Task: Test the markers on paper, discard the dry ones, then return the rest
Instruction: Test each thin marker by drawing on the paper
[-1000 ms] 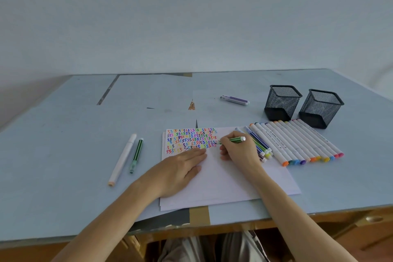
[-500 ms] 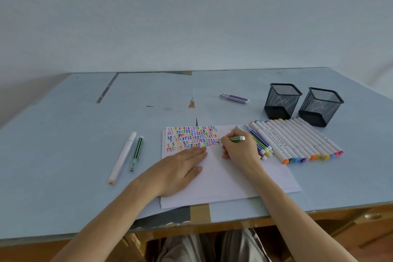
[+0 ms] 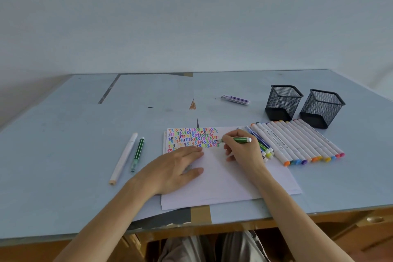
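Paper (image 3: pixel 223 178) lies at table (image 3: pixel 63 155) centre, near the front edge, white, with a block of coloured squiggles (image 3: pixel 192 137) across its upper left part. Left hand (image 3: pixel 173 169) rests flat on the sheet, fingers straight and together, fingertips touching the lower edge of the squiggle block, thumb stretched toward 3 o'clock. Right hand (image 3: pixel 242 151) sits at 3 o'clock of the left, fingers curled round a green striped marker (image 3: pixel 239 140); the marker lies nearly level, tip pointing to 9 o'clock at the right end of the squiggle rows, white end pointing to 3 o'clock. Whether the tip touches the paper cannot be told.

Row of thick white markers (image 3: pixel 297 141) with coloured caps lies side by side at 3 o'clock of the right hand, on the paper's upper right corner and the table. Few thin markers (image 3: pixel 260 142) lie between that row and the hand, partly hidden by it.

Two black mesh pen holders (image 3: pixel 284 102) (image 3: pixel 322 110) stand upright at 1 o'clock, just beside each other. Purple striped marker (image 3: pixel 236 100) lies alone at 12 o'clock, well apart from the paper. At 9 o'clock, a white marker (image 3: pixel 123 158) and a second green striped marker (image 3: pixel 138 153) lie close together, well left of the sheet.
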